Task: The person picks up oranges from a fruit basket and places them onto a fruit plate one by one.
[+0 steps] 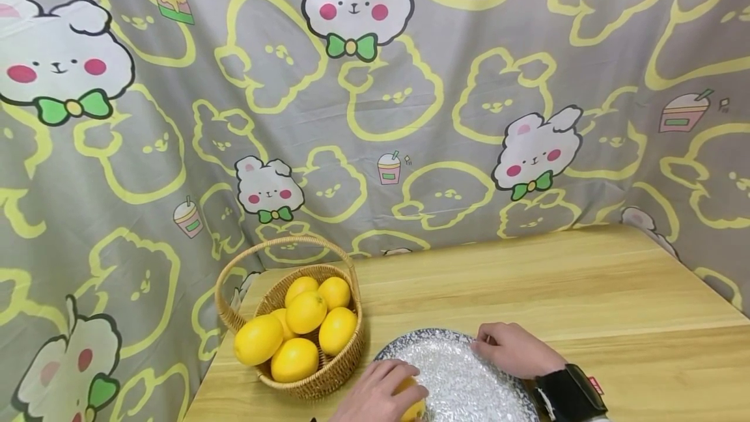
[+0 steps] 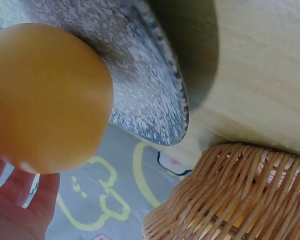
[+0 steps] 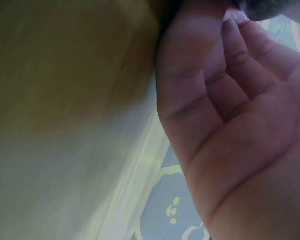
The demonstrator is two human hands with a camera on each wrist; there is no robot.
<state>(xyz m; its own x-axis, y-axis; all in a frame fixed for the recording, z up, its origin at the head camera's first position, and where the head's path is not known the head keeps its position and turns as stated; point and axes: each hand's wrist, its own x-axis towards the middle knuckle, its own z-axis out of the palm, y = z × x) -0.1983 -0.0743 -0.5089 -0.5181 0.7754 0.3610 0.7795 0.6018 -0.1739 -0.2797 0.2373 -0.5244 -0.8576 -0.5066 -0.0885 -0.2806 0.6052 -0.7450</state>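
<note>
The left hand (image 1: 381, 393) covers much of the lemon (image 1: 413, 409) in its fingers, and the head view's bottom edge crops both, along with the near part of the plate (image 1: 463, 370). The tips of the right hand (image 1: 518, 349) cannot be made out at the rim. Lettering on the red tag (image 1: 595, 385) is too small to read. In the basket (image 1: 347, 365), upper fruit partly hides a rear lemon (image 1: 282, 322). The left wrist view cuts off the basket and held fruit; the right wrist view blurs the shadowed surface (image 3: 60, 125).
</note>
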